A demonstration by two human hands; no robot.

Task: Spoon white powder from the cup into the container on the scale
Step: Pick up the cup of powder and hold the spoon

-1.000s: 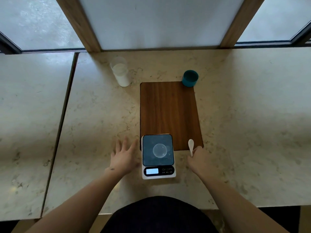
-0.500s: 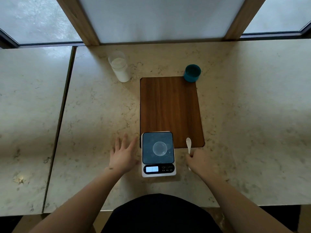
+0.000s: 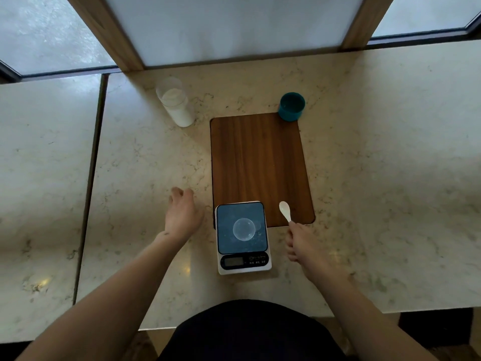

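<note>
A clear cup (image 3: 175, 101) holding white powder stands at the back left of the marble counter. A white kitchen scale (image 3: 243, 237) with a dark platform sits near me, and a small clear round container (image 3: 244, 229) rests on it. My right hand (image 3: 303, 244) grips the handle of a white spoon (image 3: 285, 211), whose bowl points away over the wooden board. My left hand (image 3: 182, 214) hovers left of the scale with fingers loosely curled, holding nothing.
A dark wooden board (image 3: 259, 165) lies behind the scale. A teal cup (image 3: 291, 106) stands at the board's far right corner. A seam (image 3: 89, 178) splits the counter on the left. Window frames rise behind.
My right hand has lifted the spoon slightly, keeping its grip. My left hand has risen off the counter and its fingers have curled. The head view has tilted a little.
</note>
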